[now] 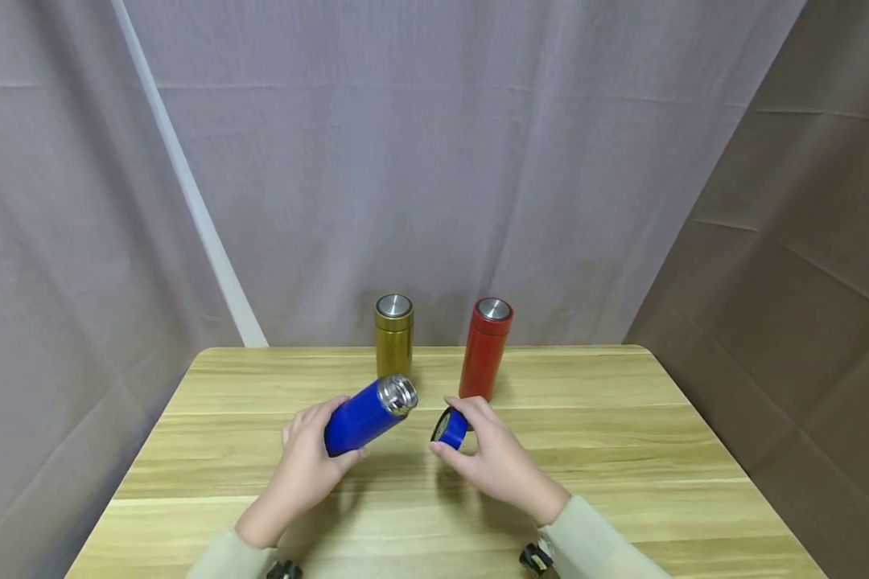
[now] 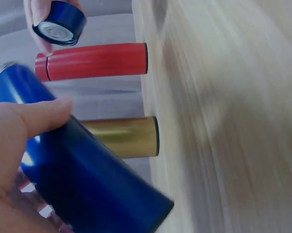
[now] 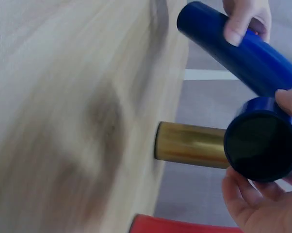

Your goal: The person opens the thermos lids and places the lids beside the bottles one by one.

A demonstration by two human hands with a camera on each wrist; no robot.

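Note:
My left hand grips a blue thermos bottle round its body, tilted with its bare steel mouth up and to the right. In the left wrist view the bottle is held above the table, thumb across its side. My right hand pinches the blue lid between thumb and fingers, a short way right of the mouth and apart from it. The lid's inner side faces the bottle. From the right wrist the lid's dark flat top shows.
A gold thermos and a red thermos, both with lids on, stand upright on the wooden table beyond my hands. Grey curtain hangs behind the table's back edge, and a brown cloth is at the right.

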